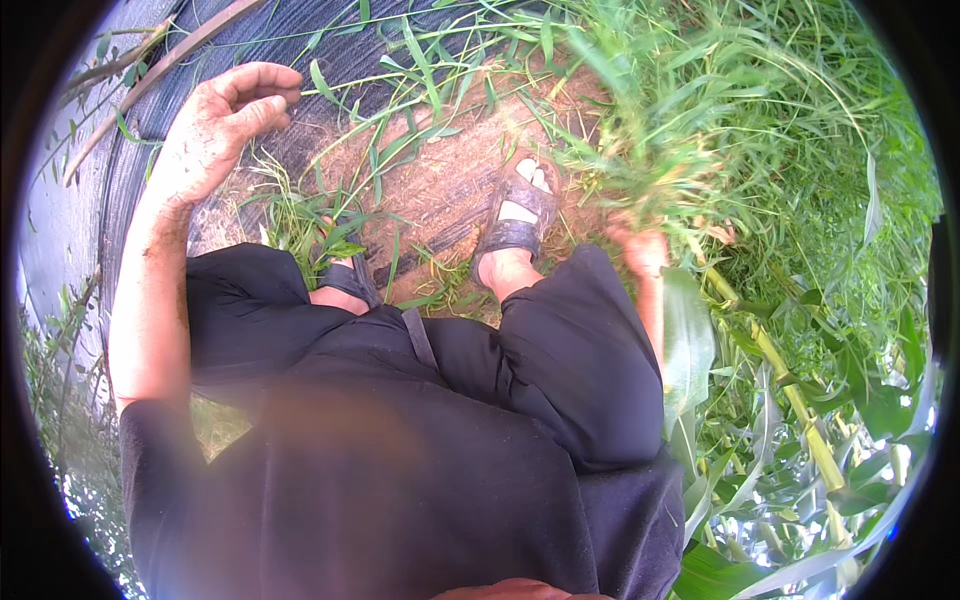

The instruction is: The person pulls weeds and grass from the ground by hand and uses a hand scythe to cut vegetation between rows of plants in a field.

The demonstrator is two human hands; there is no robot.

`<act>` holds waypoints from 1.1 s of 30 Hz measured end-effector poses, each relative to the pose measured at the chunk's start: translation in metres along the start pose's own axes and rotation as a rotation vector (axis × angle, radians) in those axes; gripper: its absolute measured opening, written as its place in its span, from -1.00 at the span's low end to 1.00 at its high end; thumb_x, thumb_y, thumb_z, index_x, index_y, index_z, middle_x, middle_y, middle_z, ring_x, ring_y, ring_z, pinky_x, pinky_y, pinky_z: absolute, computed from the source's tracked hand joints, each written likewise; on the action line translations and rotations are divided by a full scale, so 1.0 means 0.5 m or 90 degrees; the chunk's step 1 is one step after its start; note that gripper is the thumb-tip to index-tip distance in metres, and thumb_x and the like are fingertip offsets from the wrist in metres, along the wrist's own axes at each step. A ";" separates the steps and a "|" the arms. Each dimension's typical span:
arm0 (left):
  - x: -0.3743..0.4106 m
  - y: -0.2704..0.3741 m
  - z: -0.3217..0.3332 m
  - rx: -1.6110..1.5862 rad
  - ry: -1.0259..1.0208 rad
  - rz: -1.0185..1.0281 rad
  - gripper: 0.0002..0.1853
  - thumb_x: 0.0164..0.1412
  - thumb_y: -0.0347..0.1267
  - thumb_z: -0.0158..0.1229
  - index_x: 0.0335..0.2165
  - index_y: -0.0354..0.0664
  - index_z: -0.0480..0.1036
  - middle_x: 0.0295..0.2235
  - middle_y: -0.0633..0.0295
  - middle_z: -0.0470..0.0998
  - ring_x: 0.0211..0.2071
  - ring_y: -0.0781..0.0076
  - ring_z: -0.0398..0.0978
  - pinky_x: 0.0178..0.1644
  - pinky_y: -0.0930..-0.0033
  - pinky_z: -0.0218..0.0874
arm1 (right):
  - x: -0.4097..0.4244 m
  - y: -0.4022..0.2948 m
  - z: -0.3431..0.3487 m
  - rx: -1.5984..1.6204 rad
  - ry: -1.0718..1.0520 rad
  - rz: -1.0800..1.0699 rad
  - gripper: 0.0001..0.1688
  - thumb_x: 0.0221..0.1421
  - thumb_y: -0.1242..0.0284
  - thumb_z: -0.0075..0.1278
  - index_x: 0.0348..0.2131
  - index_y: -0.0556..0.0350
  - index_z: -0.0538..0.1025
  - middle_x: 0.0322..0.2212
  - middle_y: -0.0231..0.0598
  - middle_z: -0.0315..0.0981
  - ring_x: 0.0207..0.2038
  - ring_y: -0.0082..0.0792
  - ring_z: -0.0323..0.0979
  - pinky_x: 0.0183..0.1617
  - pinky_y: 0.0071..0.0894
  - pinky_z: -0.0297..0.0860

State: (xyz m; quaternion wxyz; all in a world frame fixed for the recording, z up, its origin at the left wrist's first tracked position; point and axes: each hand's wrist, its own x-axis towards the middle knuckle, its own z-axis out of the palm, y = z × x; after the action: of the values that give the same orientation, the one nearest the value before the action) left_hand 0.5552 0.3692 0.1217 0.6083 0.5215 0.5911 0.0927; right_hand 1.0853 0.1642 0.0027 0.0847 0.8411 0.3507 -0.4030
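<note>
My left hand (217, 124) is raised at the upper left over black woven ground fabric (322, 56), its fingers half curled and apart, with nothing in it. At the right, beside my knee, my right hand (639, 244) is closed around the base of a bunch of green grass (652, 165), which is blurred. Parts of its fingers are hidden by the blades. Long grass blades (390, 142) lie across the bare soil (450, 165) between the hands.
My sandalled feet (517, 214) rest on the soil. Dense grass (787, 112) fills the upper right, with a jointed green stalk (799, 409) and broad leaves below it. A curved brown pole (161, 71) crosses the upper left. A leafy tuft (296, 225) stands by my left foot.
</note>
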 end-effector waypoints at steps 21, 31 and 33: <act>-0.002 -0.005 0.017 0.001 -0.006 -0.003 -0.66 0.18 -0.41 0.09 -0.07 -0.32 0.43 -0.21 0.22 0.52 -0.22 0.47 0.47 -0.03 0.38 0.29 | 0.034 -0.074 0.193 -0.143 -0.065 -0.153 -0.74 0.02 0.34 -0.02 -0.29 0.11 0.44 -0.39 -0.26 0.38 -0.38 -0.26 0.39 -0.29 -0.15 0.44; 0.001 0.012 0.017 0.019 -0.015 -0.005 -0.66 0.17 -0.42 0.08 -0.08 -0.33 0.44 -0.19 0.19 0.53 -0.17 0.49 0.47 -0.02 0.42 0.29 | 0.034 -0.037 0.029 0.777 0.135 -0.028 -0.80 -0.05 0.43 -0.02 -0.38 0.17 0.50 -0.42 -0.26 0.41 -0.45 -0.33 0.39 -0.27 -0.24 0.40; -0.005 0.002 0.020 0.016 -0.020 -0.013 -0.67 0.17 -0.43 0.08 -0.08 -0.34 0.44 -0.18 0.18 0.53 -0.14 0.49 0.47 -0.01 0.43 0.29 | 0.061 -0.024 -0.095 0.656 0.159 -0.134 -0.71 -0.03 0.37 0.04 -0.35 0.25 0.51 -0.40 -0.23 0.45 -0.41 -0.38 0.41 -0.25 -0.33 0.39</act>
State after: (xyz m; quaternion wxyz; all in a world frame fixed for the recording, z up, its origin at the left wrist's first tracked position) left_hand 0.5628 0.3626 0.1215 0.6118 0.5242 0.5881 0.0711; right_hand 1.1196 0.2090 0.0133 -0.4224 0.7754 0.1975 -0.4259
